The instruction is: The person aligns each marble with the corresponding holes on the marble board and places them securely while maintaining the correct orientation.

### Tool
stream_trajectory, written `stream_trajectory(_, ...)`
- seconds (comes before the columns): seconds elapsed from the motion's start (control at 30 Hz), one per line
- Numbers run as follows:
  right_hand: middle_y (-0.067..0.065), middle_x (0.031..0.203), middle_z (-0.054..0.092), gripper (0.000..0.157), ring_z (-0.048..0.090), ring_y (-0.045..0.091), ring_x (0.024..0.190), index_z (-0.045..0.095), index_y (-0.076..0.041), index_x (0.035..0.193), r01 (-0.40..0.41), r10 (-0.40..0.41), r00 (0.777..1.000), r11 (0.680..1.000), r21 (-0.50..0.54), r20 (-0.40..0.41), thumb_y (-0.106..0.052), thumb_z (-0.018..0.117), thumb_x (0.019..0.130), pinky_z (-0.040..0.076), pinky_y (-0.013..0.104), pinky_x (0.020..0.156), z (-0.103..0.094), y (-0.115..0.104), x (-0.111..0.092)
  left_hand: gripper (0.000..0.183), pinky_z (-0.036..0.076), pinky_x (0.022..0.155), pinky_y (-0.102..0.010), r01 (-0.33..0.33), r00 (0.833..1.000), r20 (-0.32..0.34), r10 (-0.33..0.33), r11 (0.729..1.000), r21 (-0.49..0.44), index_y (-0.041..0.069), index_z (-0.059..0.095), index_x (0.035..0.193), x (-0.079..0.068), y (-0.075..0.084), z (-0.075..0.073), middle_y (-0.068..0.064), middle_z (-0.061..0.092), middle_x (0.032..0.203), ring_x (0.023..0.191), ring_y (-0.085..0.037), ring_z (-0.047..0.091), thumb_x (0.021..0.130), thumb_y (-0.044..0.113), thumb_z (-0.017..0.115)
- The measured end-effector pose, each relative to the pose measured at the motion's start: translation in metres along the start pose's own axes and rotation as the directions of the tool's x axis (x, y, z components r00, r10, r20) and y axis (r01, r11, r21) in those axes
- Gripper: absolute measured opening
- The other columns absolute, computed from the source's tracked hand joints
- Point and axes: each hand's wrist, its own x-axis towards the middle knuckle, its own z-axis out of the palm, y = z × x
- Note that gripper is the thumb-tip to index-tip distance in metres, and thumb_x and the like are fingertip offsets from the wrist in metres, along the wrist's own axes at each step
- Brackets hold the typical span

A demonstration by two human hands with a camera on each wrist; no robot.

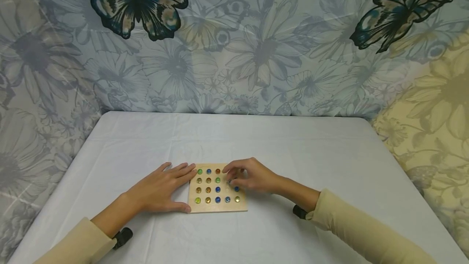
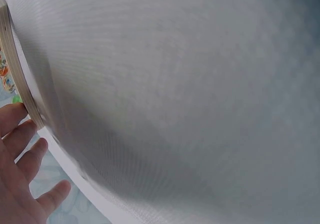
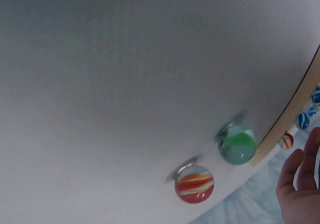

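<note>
A square wooden board with rows of glass marbles in its holes lies flat on the white cloth. My left hand rests along its left side, with fingers spread and the thumb at the near left corner. Over the upper right of the board is my right hand, its index finger and thumb bent down towards the holes. Whether a marble is between those fingers is hidden. In the right wrist view, a clear marble with a green swirl and an orange-red striped marble sit on the cloth beside the board.
White cloth covers the table. A curtain with flowers and butterflies hangs behind and at both sides. A dark wrist device sits by the left cuff.
</note>
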Motion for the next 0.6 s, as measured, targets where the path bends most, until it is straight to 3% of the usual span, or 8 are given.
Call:
stream_trajectory(0.23,0.001,0.095,0.068,0.032,0.064,0.011,0.089,0.062,-0.005,0.112,0.053,-0.053,0.998,0.998,0.021,0.024,-0.002,0.069,0.081,0.051,0.025,0.077,0.008,-0.001,0.004,0.097,0.025,0.104,-0.054,-0.003,1.0,-0.002,0.003,1.0,0.004,0.018,0.032,0.145,0.0,0.0,0.0,0.002,0.027,0.15,0.135,-0.02,0.029,0.072,0.082,0.04)
stream_trajectory(0.6,-0.004,0.097,0.067,0.03,0.062,0.004,0.09,0.063,-0.007,0.112,0.018,-0.016,0.998,1.0,-0.024,0.066,-0.006,0.068,0.083,0.049,0.02,0.077,0.015,-0.002,0.003,0.097,0.025,0.104,-0.054,-0.001,1.0,0.0,0.001,1.0,-0.005,0.018,0.032,0.145,-0.001,-0.001,0.001,0.003,0.026,0.151,0.135,-0.02,0.029,0.072,0.081,0.04)
